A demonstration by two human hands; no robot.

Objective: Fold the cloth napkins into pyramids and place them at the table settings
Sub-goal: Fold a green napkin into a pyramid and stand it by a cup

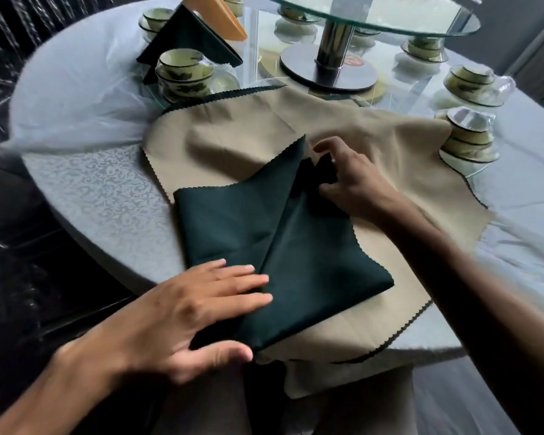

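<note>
Dark green napkin (274,246), partly folded, creased

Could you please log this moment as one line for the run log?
stage: folding | left hand: flat on dark green napkin | right hand: fingers pinch its far corner | under it: tan cloth | folded napkin standing by cups

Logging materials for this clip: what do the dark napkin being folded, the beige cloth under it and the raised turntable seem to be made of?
Dark green napkin: woven cloth, matte, with zigzag-cut edges and soft creases. Beige cloth: similar matte fabric, zigzag edge, wrinkled. Turntable: clear glass, probably, as cups show through it; its post looks like polished metal.
</note>
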